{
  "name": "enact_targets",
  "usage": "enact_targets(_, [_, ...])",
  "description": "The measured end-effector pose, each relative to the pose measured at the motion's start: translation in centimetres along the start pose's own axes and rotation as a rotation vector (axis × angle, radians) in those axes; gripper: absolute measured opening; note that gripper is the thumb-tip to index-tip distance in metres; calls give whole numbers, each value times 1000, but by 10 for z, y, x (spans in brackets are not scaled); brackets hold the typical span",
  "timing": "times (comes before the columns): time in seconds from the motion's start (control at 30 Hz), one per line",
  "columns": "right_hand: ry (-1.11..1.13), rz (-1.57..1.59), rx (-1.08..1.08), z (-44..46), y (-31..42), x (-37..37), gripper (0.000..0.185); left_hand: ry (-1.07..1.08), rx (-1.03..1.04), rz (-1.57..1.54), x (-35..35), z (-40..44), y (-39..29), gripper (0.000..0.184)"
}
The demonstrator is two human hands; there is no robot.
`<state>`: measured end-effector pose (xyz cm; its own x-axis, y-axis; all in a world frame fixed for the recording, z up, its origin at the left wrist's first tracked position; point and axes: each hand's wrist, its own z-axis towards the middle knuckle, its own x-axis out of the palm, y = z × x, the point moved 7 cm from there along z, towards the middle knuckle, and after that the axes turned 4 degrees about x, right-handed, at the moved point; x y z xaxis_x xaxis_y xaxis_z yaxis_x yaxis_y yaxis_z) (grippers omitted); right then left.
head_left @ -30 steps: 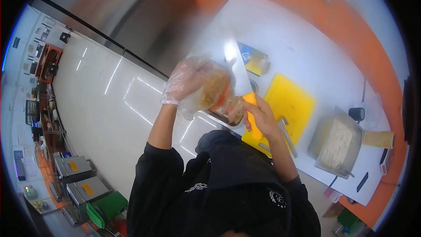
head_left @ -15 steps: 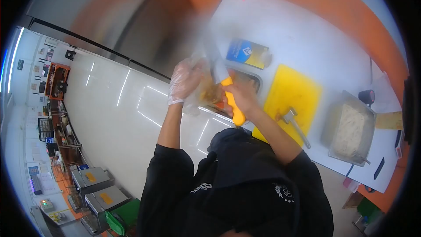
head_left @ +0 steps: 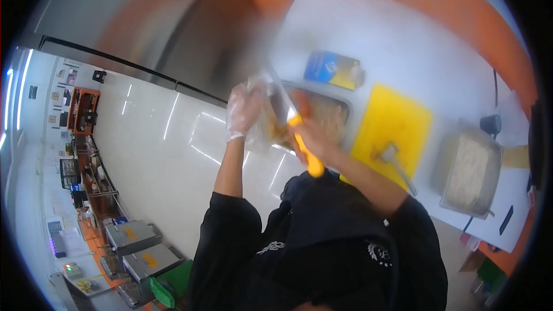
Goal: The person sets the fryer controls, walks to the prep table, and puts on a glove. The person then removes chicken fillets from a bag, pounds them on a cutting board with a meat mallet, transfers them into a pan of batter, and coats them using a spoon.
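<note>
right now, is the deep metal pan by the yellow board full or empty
Not empty: the pan holds pale stuff along its length; how deep, I cannot tell.

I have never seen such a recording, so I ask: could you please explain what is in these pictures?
No robot here: a person works, and one head camera took every picture, looking forward and down. The left hand, in a clear glove, seems to hold a clear bag. The right hand grips a knife by its yellow handle. On the white table are a yellow cutting board with a metal tool, a blue-yellow packet and a deep metal pan. A metal tray is near the hands.
</note>
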<state>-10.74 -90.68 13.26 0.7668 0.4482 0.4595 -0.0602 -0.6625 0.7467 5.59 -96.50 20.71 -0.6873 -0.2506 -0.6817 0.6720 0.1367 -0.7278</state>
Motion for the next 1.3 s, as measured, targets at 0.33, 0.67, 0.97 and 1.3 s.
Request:
enact_targets(0.33, [131,-122,223,-7,-17,8,20,-59,16,135,-13,6,0,25])
enact_targets(0.67, [170,-252,217,12,-31,0,19,-133,-70,71,-39,-7,60,53])
enact_targets(0.97, [165,-273,136,67,-59,33,20,-164,-212,39,-32,-23,117,69])
enact_targets(1.3, [169,-285,153,46,-73,46,19,-363,-10,-157,-63,-14,123,50])
